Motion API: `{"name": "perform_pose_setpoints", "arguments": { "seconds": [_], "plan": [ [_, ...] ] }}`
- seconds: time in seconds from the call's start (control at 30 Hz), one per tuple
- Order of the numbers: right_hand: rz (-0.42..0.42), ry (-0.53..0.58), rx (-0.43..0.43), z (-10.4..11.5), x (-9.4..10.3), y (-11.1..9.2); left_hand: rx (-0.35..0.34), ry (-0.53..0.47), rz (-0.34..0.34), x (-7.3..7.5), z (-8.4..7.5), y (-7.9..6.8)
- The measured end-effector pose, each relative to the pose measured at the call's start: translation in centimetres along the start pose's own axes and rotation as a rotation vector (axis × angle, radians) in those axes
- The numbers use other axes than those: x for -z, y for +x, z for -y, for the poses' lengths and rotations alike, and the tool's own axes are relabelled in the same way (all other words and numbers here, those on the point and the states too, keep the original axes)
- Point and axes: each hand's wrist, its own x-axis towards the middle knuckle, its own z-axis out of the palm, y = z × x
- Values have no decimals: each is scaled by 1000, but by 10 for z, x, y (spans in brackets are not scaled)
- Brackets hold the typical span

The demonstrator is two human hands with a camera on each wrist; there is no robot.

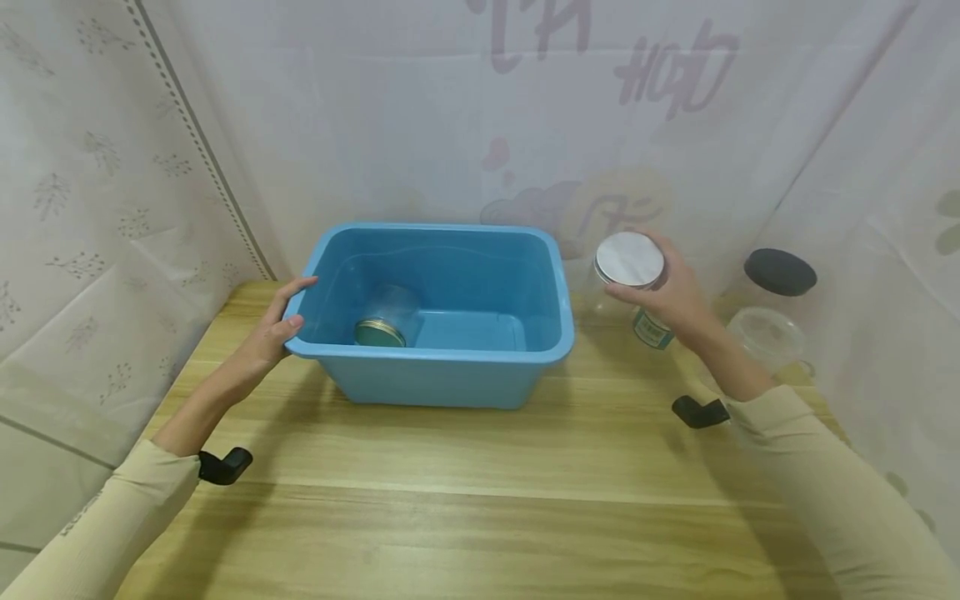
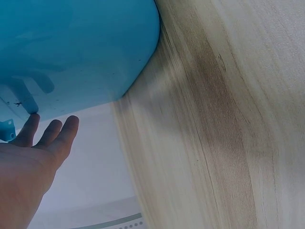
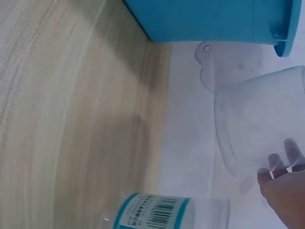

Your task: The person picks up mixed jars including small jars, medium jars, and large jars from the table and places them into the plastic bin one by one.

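A blue plastic tub (image 1: pixel 442 379) stands on the wooden table. My left hand (image 1: pixel 264 337) grips its left rim, with the thumb and a finger over the edge; in the left wrist view, the other fingers (image 2: pixel 66 136) lie along the outside. Inside the tub, a clear jar with a green, gold-edged lid (image 1: pixel 379 333) lies on its side. To the right of the tub, my right hand (image 1: pixel 678 292) holds a clear jar (image 3: pixel 259 119) by its upper part, beneath the silver lid (image 1: pixel 630 259). That jar is raised off the table in the right wrist view.
Below my right hand is a clear jar with a teal-and-white label (image 1: pixel 652 329). Farther right stand a jar with a black lid (image 1: pixel 780 272) and one with a clear lid (image 1: pixel 767 333), partly behind my forearm. A printed white curtain (image 1: pixel 390 117) hangs close behind the tub.
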Motion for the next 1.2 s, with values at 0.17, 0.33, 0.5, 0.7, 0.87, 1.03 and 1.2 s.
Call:
{"name": "perform_pose_setpoints", "arguments": {
  "seconds": [0.17,0.33,0.5,0.7,0.87,1.03,1.2],
  "plan": [
    [19,45,35,8,5,1,-11,-5,1,0,1,0],
    [20,49,41,15,10,2,-12,6,-2,0,1,-1],
    [10,26,51,21,13,1,-10,13,0,0,0,-1],
    [12,20,73,25,14,3,-18,13,12,0,-1,-1],
    [12,16,80,28,15,5,-21,12,17,1,-1,-1],
    [11,16,67,32,16,6,-21,21,21,2,-2,-2],
    [26,49,83,36,15,7,-20,36,21,3,-4,-2]
  ]
}}
